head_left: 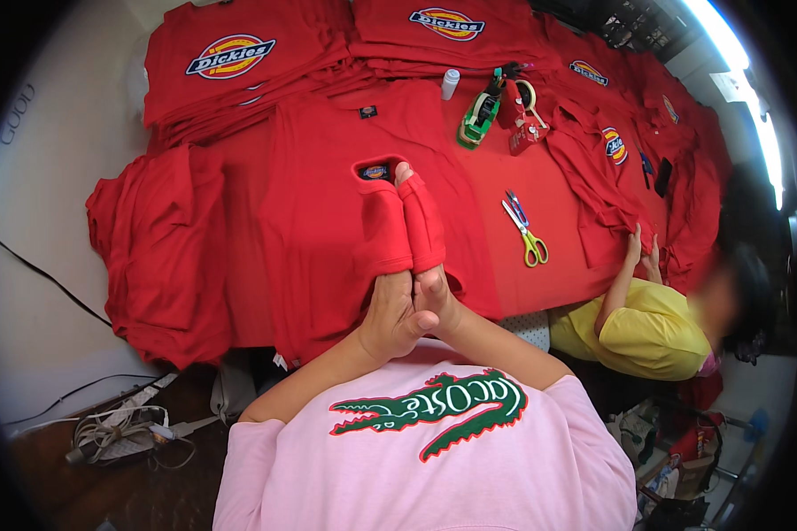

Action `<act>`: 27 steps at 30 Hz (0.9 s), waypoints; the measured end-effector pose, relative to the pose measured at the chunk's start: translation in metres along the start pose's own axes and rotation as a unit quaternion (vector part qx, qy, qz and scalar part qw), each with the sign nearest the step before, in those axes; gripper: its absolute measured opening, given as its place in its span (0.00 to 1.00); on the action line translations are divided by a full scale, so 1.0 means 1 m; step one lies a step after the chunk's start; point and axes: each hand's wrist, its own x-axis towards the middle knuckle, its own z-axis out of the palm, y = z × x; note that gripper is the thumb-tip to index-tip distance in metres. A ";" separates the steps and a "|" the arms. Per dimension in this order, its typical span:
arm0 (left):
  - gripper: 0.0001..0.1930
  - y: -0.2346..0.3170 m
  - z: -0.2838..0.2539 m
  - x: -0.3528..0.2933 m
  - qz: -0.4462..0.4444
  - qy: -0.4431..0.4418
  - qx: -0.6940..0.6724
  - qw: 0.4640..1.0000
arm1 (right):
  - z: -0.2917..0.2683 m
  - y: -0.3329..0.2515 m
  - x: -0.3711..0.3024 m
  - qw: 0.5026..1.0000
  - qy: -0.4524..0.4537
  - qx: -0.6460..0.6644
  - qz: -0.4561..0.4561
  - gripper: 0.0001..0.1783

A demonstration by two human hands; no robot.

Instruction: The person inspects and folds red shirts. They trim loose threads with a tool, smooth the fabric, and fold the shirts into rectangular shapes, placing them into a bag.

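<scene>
A red sleeveless shirt (383, 226) with a dark neck label is held up on my two hands over the table. My left hand (387, 310) is inside one shoulder of it, its fingers hidden by the cloth. Palm to palm with it, my right hand (436, 305) is in the other shoulder, its thumb outside. One fingertip pokes out at the cloth's far end; which hand it belongs to I cannot tell. Another red shirt (328, 177) with a neck label lies spread flat beneath.
Folded red shirts (173, 66) are stacked at the back; a loose red heap (155, 248) lies left. Right are scissors (533, 246), a green tape dispenser (478, 119), a red tape dispenser (527, 128) and a white bottle (450, 84). A co-worker in yellow (655, 327) handles red clothing.
</scene>
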 end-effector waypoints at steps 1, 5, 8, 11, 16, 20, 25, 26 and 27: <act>0.61 0.002 0.004 -0.004 0.002 -0.005 -0.001 1.000 | 0.000 -0.001 -0.005 1.000 0.004 0.001 -0.016 0.64; 0.62 0.004 0.011 -0.023 0.005 -0.028 -0.005 1.000 | 0.003 -0.008 -0.025 1.000 0.003 0.025 0.003 0.65; 0.63 0.003 0.011 -0.034 -0.001 -0.040 -0.001 0.999 | 0.008 -0.013 -0.030 1.000 0.004 0.028 -0.002 0.65; 0.65 0.002 0.014 -0.039 -0.004 -0.049 -0.016 0.999 | 0.008 -0.016 -0.035 1.000 0.009 0.003 -0.018 0.65; 0.65 0.009 -0.005 -0.033 -0.045 -0.011 -0.078 0.996 | -0.012 -0.042 -0.015 0.998 -0.027 0.036 0.040 0.56; 0.67 0.030 -0.109 0.007 -0.053 0.048 -0.264 0.962 | -0.085 -0.075 0.034 0.985 0.006 0.111 0.132 0.20; 0.69 0.063 -0.206 0.051 -0.046 -0.046 -0.437 0.897 | -0.156 -0.096 0.078 0.950 0.114 0.132 0.261 0.15; 0.70 0.059 -0.217 0.056 -0.030 -0.105 -0.445 0.889 | -0.161 -0.096 0.085 0.949 0.105 0.091 0.284 0.15; 0.70 0.058 -0.226 0.061 -0.038 -0.116 -0.442 0.889 | -0.167 -0.094 0.092 0.946 0.095 0.052 0.307 0.16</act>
